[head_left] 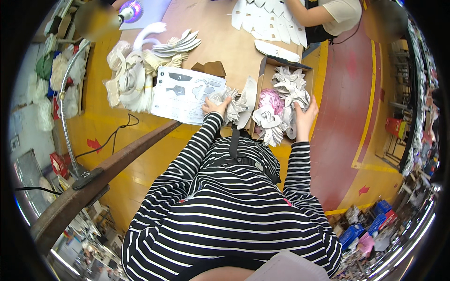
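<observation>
My left hand (216, 107) is closed round a bundle of pale cut pieces (234, 108) at the table's near edge, beside a printed sheet (180, 100) with dark and grey shapes. To its right is an open cardboard box (262, 77) holding several bundles of white cut pieces (288, 82) and a pink wrapped bundle (270, 100). My right hand (305, 117) reaches over the box's right side, thumb and fingers about a white bundle (298, 97); part of that grip is hidden. A long pale piece (250, 100) stands between the left-hand bundle and the box.
Bundles of curved white and cream strips (136, 86) lie left on the table (220, 23). Brown pieces (211, 68) lie behind the sheet. Flat white cut sheets (267, 21) lie at the back, by another person's arm (309, 14). A lit lamp (129, 13) and a brown beam (117, 168) are left.
</observation>
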`<state>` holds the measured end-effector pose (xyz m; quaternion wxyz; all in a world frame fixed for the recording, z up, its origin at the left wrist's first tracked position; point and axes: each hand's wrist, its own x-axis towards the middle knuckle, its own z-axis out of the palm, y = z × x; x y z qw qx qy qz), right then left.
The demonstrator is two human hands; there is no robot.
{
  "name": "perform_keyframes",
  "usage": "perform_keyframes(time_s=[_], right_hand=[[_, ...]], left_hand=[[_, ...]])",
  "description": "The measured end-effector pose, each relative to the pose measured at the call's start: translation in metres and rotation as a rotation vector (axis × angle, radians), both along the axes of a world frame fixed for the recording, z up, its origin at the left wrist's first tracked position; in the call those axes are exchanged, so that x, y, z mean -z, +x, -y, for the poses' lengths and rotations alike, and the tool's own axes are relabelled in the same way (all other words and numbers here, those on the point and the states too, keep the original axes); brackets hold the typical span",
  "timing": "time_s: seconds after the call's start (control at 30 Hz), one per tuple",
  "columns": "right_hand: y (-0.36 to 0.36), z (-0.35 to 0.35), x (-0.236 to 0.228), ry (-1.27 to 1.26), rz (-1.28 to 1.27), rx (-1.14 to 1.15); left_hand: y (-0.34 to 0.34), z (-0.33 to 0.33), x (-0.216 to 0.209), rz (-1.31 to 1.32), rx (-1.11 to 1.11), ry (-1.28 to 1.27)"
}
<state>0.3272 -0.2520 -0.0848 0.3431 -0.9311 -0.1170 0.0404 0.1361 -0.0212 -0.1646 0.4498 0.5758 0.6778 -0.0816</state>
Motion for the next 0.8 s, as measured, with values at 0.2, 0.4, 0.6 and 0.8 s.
perform_keyframes(time_s=[0.2, 0.4, 0.6, 0.8], right_hand=[[-0.054, -0.076, -0.034, 0.171, -0.220, -0.644], [-0.106, -0.139, 0.017, -0.297, -0.042, -0.868], [-0.088, -0.150, 0.048, -0.022, -0.307, -0.717], [-0.065, -0.137, 0.014, 0.201, -0.686, -0.675]], left_hand=[[-0.012, 0.017, 0.050, 0.192, -0.314, 0.134], [-0.071, 0.025, 0.097, 0.658, -0.212, -0.109], [-0.055, 0.022, 0.034, 0.077, 0.178, 0.118], [-0.045, 0.022, -0.009, 0.932, -0.211, -0.118]])
